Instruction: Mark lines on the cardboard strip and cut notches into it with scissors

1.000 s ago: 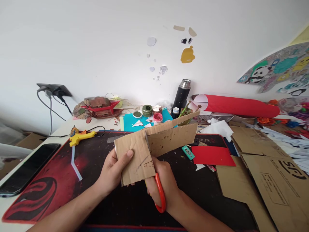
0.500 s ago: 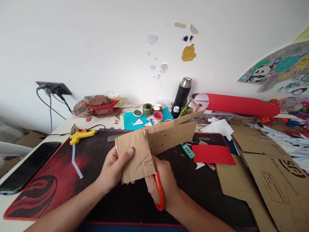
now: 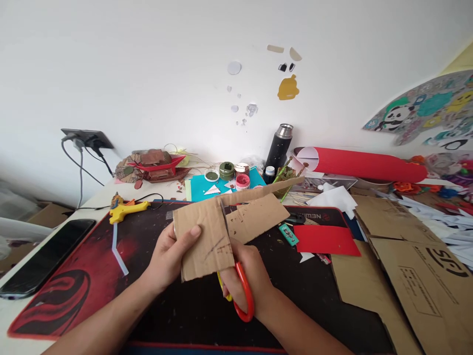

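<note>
My left hand point(image 3: 168, 256) grips a piece of brown corrugated cardboard point(image 3: 201, 236) by its left edge, thumb on top and fingers behind. In my right hand point(image 3: 249, 271) is a pair of scissors point(image 3: 244, 293) with a red handle loop; a bit of yellow handle shows below the cardboard. The dark blade rises along the right edge of the squarish part, mostly hidden. A narrow cardboard strip still reaches up to the right from the top. A second cardboard flap point(image 3: 258, 217) lies beyond my right hand, tilted lower; whether it is fully cut off I cannot tell.
On the black and red desk mat point(image 3: 295, 296) lie a yellow glue gun point(image 3: 127, 209) and a red card point(image 3: 327, 240). Paint pots point(image 3: 242, 181), a black flask point(image 3: 279, 148) and a red roll point(image 3: 362, 165) stand along the wall. Cardboard sheets point(image 3: 414, 276) cover the right side; a phone point(image 3: 48, 256) lies left.
The cardboard flap on the right has dropped lower and away from the strip above it. Both hands have shifted slightly left with the cardboard, and the yellow scissor handle has come into sight.
</note>
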Demonstrator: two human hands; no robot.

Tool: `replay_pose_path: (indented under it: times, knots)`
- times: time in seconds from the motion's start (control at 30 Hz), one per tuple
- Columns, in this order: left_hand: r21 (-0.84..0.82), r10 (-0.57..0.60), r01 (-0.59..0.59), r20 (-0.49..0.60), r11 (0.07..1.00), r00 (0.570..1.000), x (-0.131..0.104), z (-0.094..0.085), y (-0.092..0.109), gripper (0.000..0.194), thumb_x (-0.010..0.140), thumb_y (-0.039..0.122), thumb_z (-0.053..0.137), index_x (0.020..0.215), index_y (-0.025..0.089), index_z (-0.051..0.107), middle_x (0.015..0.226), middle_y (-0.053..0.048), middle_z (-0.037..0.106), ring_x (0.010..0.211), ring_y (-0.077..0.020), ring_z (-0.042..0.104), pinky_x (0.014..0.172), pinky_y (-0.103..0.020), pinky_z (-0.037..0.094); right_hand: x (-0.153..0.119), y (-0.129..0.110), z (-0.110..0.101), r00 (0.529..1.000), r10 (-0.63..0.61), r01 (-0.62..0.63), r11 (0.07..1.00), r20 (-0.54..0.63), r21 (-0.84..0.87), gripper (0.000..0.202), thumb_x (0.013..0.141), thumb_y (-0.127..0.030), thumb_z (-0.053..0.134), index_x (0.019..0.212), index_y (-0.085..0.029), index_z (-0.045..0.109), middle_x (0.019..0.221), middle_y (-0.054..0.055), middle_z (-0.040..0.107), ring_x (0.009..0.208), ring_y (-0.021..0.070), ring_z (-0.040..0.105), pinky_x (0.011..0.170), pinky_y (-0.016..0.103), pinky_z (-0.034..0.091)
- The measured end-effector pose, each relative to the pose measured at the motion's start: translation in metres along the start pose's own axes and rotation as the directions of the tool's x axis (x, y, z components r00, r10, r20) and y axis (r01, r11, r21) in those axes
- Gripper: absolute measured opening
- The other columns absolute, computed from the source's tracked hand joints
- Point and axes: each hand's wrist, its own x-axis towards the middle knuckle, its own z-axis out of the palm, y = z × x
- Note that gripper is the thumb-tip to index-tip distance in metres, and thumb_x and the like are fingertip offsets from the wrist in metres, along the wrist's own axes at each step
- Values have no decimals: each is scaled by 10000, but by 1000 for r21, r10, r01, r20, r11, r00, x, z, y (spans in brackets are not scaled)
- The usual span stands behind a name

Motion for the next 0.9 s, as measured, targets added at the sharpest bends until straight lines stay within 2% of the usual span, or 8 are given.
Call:
replay_pose_path:
  times: [0.1, 0.2, 0.4, 0.47, 0.57, 0.63, 0.8, 0.9]
  knots:
    - [-42, 40, -44, -76, 998, 996, 21, -18, 15, 524, 674, 527, 955, 939, 221, 623, 535, 65, 647, 294, -146, 517, 263, -232, 393, -1, -1, 2, 998, -36, 36, 999, 47, -7, 266, 1054, -419, 598, 878, -225, 645, 591, -34, 574, 525, 157, 636, 547, 237, 488]
    - [-177, 154, -181, -155, 968, 976, 40, -34, 37, 528, 670, 404, 969, 1031, 217, 632, 652, 80, 719, 393, -138, 600, 305, -204, 422, -2, -1, 2, 994, -74, 76, 997, 80, -22, 261, 1053, -412, 602, 871, -227, 624, 604, -44, 562, 490, 130, 586, 541, 230, 456]
    - [-272, 345, -402, -235, 874, 909, 48, -38, 66, 292, 846, 245, 866, 1023, 203, 637, 809, 108, 739, 712, -123, 689, 621, -194, 572, 0, 1, -1, 985, -173, 174, 981, 24, -85, 234, 1034, -359, 593, 848, -221, 623, 627, -38, 558, 530, 123, 530, 563, 238, 410]
    - [-257, 367, -433, -266, 864, 891, 52, -39, 64, 283, 822, 186, 869, 996, 193, 646, 876, 98, 771, 822, -136, 711, 748, -208, 606, 1, 2, -1, 981, -194, 194, 975, 12, -107, 229, 1031, -349, 589, 849, -216, 633, 634, -34, 567, 541, 123, 527, 575, 240, 410]
    - [-181, 389, -421, -189, 889, 902, 68, -43, 50, 369, 733, 210, 958, 964, 190, 672, 971, 58, 803, 907, -160, 728, 811, -230, 617, 3, 5, -2, 978, -209, 206, 970, -9, -133, 231, 1031, -356, 581, 863, -214, 654, 631, -30, 583, 530, 125, 533, 570, 239, 412]
    - [-131, 478, -522, -265, 843, 837, 83, -48, 39, 446, 653, 311, 992, 950, 214, 673, 987, 27, 804, 947, -185, 736, 783, -227, 616, 4, 8, -2, 975, -222, 217, 965, -21, -149, 242, 1033, -369, 576, 868, -216, 665, 635, -24, 600, 525, 127, 540, 563, 239, 414]
    - [-114, 532, -593, -330, 797, 780, 109, -60, 30, 524, 641, 425, 1005, 1009, 220, 695, 1125, -25, 817, 1070, -226, 741, 933, -316, 654, 7, 13, -4, 967, -250, 238, 954, -48, -184, 282, 1050, -391, 556, 853, -222, 666, 649, -6, 624, 551, 147, 579, 573, 250, 429]
    - [-132, 508, -570, -325, 811, 798, 108, -60, 33, 552, 618, 466, 1029, 993, 211, 713, 1090, -26, 825, 1034, -223, 749, 915, -313, 665, 9, 14, -2, 963, -260, 241, 950, -76, -197, 280, 1047, -391, 562, 852, -221, 671, 644, 1, 641, 543, 156, 603, 561, 251, 432]
